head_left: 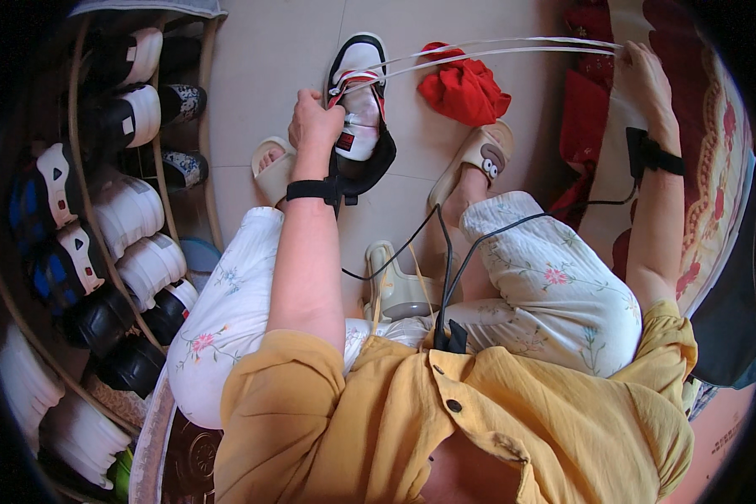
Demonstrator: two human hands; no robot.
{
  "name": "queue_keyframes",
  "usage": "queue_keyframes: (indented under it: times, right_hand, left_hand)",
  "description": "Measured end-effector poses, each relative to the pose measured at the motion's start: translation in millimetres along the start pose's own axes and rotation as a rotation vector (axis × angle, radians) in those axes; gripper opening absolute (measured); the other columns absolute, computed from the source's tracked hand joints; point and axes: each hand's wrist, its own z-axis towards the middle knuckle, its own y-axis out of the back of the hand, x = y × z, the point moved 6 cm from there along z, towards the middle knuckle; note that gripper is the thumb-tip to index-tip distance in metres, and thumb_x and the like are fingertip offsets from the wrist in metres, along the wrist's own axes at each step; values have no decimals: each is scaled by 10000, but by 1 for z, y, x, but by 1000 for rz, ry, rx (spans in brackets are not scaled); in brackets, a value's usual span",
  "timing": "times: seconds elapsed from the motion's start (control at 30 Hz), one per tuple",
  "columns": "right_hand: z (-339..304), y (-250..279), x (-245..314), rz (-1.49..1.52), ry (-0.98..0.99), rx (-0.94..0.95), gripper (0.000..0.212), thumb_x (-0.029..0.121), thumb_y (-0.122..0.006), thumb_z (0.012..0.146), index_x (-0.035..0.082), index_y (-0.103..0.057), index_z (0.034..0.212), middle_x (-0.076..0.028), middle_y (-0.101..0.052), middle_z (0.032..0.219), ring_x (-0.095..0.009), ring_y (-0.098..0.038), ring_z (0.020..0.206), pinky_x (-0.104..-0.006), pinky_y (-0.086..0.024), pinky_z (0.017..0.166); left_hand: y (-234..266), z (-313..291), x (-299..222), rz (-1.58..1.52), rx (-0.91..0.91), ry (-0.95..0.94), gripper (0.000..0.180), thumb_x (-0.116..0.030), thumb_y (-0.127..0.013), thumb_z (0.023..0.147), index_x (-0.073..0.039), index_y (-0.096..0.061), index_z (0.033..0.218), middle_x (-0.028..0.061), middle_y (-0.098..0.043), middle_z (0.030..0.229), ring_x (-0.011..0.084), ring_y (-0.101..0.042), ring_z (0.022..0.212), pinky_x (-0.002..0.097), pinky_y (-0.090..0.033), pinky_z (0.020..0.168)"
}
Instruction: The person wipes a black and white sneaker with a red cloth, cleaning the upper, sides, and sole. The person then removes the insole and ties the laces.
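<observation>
A black, white and red sneaker [360,126] lies on the floor in front of me, toe pointing away. My left hand [315,124] is closed at its left side, thumb against the edge by the lace holes; the fingertips are partly hidden. Two strands of a white shoelace [496,52] run from the sneaker's front opening far out to the right. At their far end my right hand [643,77] is raised and closed around the lace, which is stretched nearly taut in a slight arch.
A crumpled red cloth [464,86] lies right of the sneaker, under the lace. On the left stands a shoe rack [161,134] with several shoes. My slippered feet flank the sneaker, with a loose beige slipper [395,290] behind it. A black cable [512,225] crosses my lap. Patterned fabric [714,168] hangs at right.
</observation>
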Motion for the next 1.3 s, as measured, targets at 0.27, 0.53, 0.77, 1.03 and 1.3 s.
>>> queue_keyframes:
  times: [0.27, 0.53, 0.77, 1.03, 1.3]
  right_hand:
    - [7, -30, 111, 717, 219, 459, 128, 110, -704, 869, 2, -647, 908, -95, -628, 984, -224, -611, 846, -353, -514, 747]
    - [1, -73, 270, 512, 472, 575, 400, 298, -677, 944, 48, -668, 1256, -169, -615, 1357, -335, -611, 1215, -390, -506, 1013]
    - [9, -148, 345, 882, 60, 576, 377, 179, -710, 915, 9, -606, 1235, -211, -677, 1183, -354, -659, 1087, -421, -522, 960]
    - [4, -137, 334, 1070, 62, 879, 217, 182, -648, 975, -21, -647, 1052, -136, -727, 885, -240, -704, 751, -334, -563, 730]
    - [-6, -85, 315, 971, 327, 831, 228, 203, -558, 1018, 17, -684, 1059, -108, -719, 909, -211, -702, 763, -356, -554, 688]
  left_hand:
    - [-10, 2, -16, -22, 9, -201, 586, -243, -701, 794, -124, -569, 1353, 151, -601, 1325, 349, -589, 1241, 468, -468, 1059]
    - [-21, 1, -15, 13, 71, -227, 558, -209, -714, 758, -96, -601, 1293, 170, -618, 1282, 370, -627, 1172, 461, -495, 1021]
    - [-26, -6, -19, -39, 3, -216, 511, -226, -722, 770, -64, -566, 1228, 188, -625, 1247, 391, -627, 1142, 475, -497, 1001]
    - [-28, -5, -21, -75, -45, -188, 440, -247, -706, 811, -79, -553, 1189, 179, -639, 1211, 388, -633, 1126, 489, -506, 961]
    - [-29, -4, -24, -82, -65, -108, 344, -212, -675, 840, -113, -577, 1155, 156, -671, 1177, 380, -662, 1079, 494, -518, 923]
